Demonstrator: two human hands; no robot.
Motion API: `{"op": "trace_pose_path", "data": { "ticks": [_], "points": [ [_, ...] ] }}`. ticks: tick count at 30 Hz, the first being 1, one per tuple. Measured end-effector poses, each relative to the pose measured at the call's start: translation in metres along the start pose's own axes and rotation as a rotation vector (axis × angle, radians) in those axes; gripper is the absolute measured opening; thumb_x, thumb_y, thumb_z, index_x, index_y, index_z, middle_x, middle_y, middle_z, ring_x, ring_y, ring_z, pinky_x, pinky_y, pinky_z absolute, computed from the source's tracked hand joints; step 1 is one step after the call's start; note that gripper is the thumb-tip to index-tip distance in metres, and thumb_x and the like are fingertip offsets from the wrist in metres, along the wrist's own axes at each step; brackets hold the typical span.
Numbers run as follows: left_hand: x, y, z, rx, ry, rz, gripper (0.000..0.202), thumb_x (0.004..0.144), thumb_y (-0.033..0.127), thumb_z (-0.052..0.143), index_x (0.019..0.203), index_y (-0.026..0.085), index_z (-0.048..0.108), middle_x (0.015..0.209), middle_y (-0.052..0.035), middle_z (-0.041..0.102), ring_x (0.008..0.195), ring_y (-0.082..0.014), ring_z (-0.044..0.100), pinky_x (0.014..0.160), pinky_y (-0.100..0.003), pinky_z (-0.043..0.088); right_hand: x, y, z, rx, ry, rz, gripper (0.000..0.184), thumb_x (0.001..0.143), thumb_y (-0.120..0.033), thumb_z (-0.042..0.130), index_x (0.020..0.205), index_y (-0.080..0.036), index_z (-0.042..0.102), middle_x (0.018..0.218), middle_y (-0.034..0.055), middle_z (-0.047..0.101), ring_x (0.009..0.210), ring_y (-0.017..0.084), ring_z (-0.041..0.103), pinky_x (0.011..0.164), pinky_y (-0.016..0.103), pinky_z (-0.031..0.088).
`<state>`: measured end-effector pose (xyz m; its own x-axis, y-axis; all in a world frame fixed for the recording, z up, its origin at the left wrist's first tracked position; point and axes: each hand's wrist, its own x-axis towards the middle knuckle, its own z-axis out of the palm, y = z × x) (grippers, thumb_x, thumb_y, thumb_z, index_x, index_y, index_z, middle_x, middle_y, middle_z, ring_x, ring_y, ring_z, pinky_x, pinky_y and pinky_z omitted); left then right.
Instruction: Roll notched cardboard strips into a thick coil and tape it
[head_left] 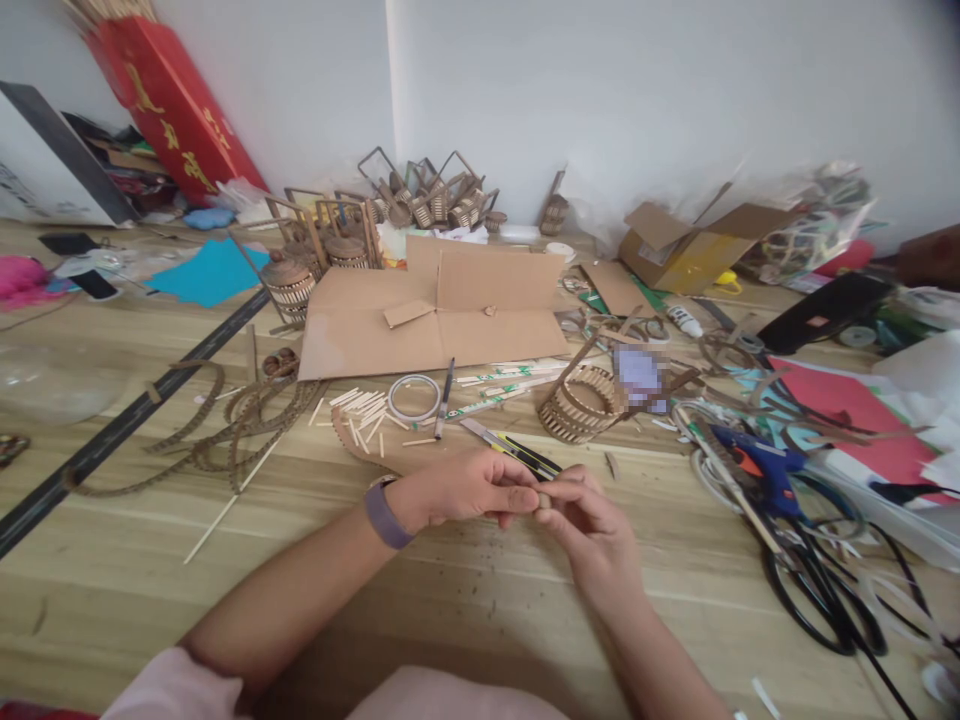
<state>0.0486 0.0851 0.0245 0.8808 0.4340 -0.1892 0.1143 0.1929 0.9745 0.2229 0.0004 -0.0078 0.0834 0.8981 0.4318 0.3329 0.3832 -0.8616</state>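
Observation:
My left hand (pixel 472 488) and my right hand (pixel 596 520) meet above the near part of the table, fingertips closed together. Between them is a small brown piece (pixel 543 499), mostly covered by the fingers, so its kind is unclear. Just beyond the hands lie a utility knife (pixel 499 440) and a black-and-yellow tool. A small round basket of light slats and brown strips (pixel 577 405) stands farther off, to the right. Past my left hand are short wooden sticks (pixel 360 408), a roll of tape (pixel 414 398) and a dark pen (pixel 445 398).
Folded cardboard (pixel 367 325) lies mid-table, with finished small baskets (pixel 291 285) behind it. Coiled brown notched strips (pixel 240 425) lie left. A blue glue gun (pixel 757 465) and its black cable lie right. An open carton (pixel 675 250) stands near the wall.

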Motion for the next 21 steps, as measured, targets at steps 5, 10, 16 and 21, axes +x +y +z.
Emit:
{"op": "trace_pose_path", "data": {
  "ticks": [5, 10, 16, 21],
  "points": [
    [0.0, -0.0017, 0.0019, 0.037, 0.088, -0.006, 0.04, 0.081, 0.055, 0.068, 0.08, 0.015, 0.061, 0.066, 0.0048, 0.054, 0.057, -0.009, 0.047, 0.056, -0.022, 0.034, -0.0004, 0.0058, 0.0031, -0.005, -0.002, 0.007, 0.011, 0.086, -0.036, 0.069, 0.091, -0.028, 0.074, 0.073, 0.0014, 0.059, 0.072, 0.019, 0.057, 0.064, 0.03, 0.048],
    [-0.0003, -0.0058, 0.0006, 0.148, 0.2, -0.036, 0.03, 0.083, 0.043, 0.068, 0.076, 0.016, 0.06, 0.059, 0.0053, 0.055, 0.055, -0.0098, 0.044, 0.052, -0.022, 0.029, 0.0015, 0.0056, 0.0004, -0.137, -0.04, -0.009, 0.018, 0.08, -0.021, 0.072, 0.097, -0.027, 0.076, 0.079, 0.0033, 0.061, 0.074, 0.019, 0.058, 0.066, 0.03, 0.049],
    [-0.0002, -0.0052, -0.0037, 0.127, 0.117, -0.041, 0.04, 0.08, 0.054, 0.068, 0.079, 0.014, 0.064, 0.055, 0.0057, 0.054, 0.05, -0.009, 0.041, 0.05, -0.023, 0.027, 0.0025, 0.0053, -0.0047, -0.154, -0.044, -0.028, 0.012, 0.08, -0.023, 0.073, 0.091, -0.027, 0.077, 0.075, 0.0029, 0.062, 0.071, 0.019, 0.058, 0.064, 0.029, 0.048],
    [-0.0027, 0.002, -0.0076, 0.038, 0.0, -0.035, 0.05, 0.078, 0.063, 0.067, 0.085, 0.013, 0.068, 0.049, 0.0065, 0.052, 0.046, -0.0079, 0.037, 0.05, -0.022, 0.025, 0.0014, 0.0057, -0.0046, -0.064, -0.018, -0.015, 0.008, 0.081, -0.03, 0.076, 0.089, -0.028, 0.077, 0.073, 0.0014, 0.06, 0.068, 0.017, 0.056, 0.063, 0.028, 0.047]
  ]
}}
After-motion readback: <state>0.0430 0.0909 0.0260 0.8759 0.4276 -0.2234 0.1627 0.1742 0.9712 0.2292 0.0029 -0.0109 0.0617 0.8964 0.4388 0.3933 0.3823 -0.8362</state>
